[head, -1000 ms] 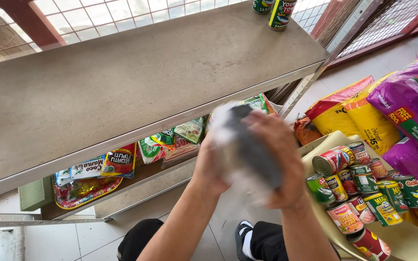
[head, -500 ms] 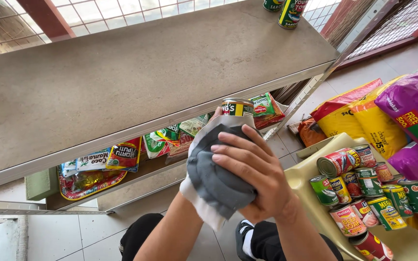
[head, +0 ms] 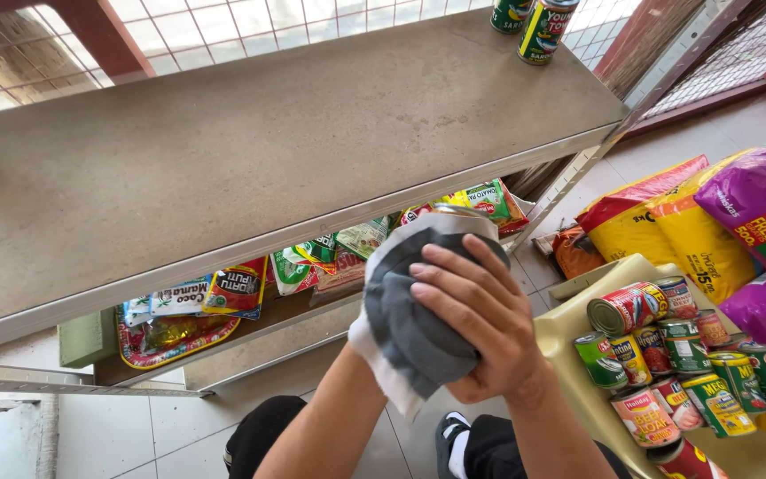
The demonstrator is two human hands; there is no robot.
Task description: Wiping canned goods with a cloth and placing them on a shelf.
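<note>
Cloth (head: 418, 328) now fully over can (head: 454, 211).

Two cans (head: 534, 25) on shelf (head: 250, 168) far end; tub (head: 578, 341) of cans right; packets (head: 223, 288) beneath.

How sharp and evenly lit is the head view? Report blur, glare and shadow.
Head view: sharp throughout, no motion blur on the right hand or grey cloth; bright daylight washes out the mesh at top; the lower shelf sits in shadow; the shelf edge bows slightly.
</note>
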